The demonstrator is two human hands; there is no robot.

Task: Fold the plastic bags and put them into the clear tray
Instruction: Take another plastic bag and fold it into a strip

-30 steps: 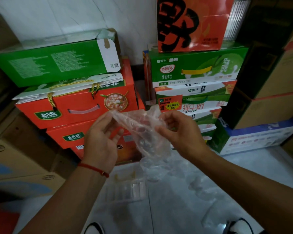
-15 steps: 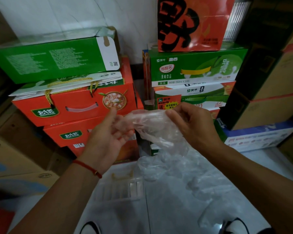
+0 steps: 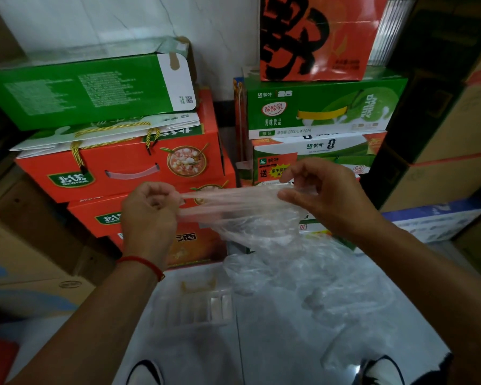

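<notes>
Nearest to the camera, two white shoes with black marks (image 3: 146, 373) stand on the pale tiled floor (image 3: 275, 357). A little farther, the clear plastic tray with narrow compartments (image 3: 195, 307) lies flat on this floor, and just to its right a loose heap of thin transparent plastic bags (image 3: 331, 295) spreads over the tiles. Above them both hands hold one thin transparent plastic bag (image 3: 233, 201) in the air. The left hand (image 3: 149, 215), with a red string bracelet (image 3: 142, 263) on its wrist, has its fingers curled around one end of the bag. The right hand (image 3: 325, 195) pinches the other end between thumb and fingers. The upper part of the bag is pulled into a tight band between the two grips, so its long axis runs almost horizontally from left to right; the rest hangs down below the right hand toward the heap. Behind the hands, stacked red cardboard boxes (image 3: 139, 165) and green cardboard boxes (image 3: 325, 107) stand close, against a white wall (image 3: 122, 20), and brown cartons (image 3: 450, 151) close the right side, so the open floor is a narrow area.
</notes>
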